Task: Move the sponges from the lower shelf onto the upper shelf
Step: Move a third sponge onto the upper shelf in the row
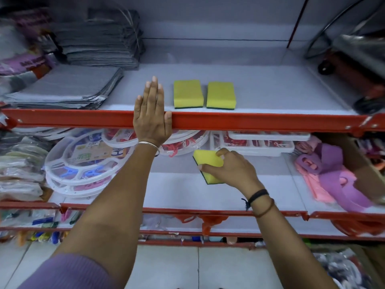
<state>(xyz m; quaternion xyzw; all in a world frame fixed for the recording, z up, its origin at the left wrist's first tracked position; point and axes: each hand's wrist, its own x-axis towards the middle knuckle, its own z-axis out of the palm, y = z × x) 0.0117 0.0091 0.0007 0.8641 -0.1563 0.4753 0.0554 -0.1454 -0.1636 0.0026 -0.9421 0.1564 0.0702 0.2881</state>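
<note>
Two yellow sponges with green undersides lie side by side on the upper shelf [270, 88]: the left sponge [188, 93] and the right sponge [220, 94], both near the red front rail. My left hand [151, 113] rests flat over that rail, fingers stretched onto the shelf, holding nothing. On the lower shelf [208, 197], my right hand [231, 168] grips a third yellow sponge [208, 163] from the right side, thumb and fingers around it; the sponge is turned at an angle and partly hidden by the hand.
Stacks of grey cloths [83, 59] fill the upper shelf's left. A metal cart [354, 49] stands at its right. On the lower shelf, round white clip hangers [83, 163] lie left, white trays [260, 144] behind, pink and purple items [333, 178] right.
</note>
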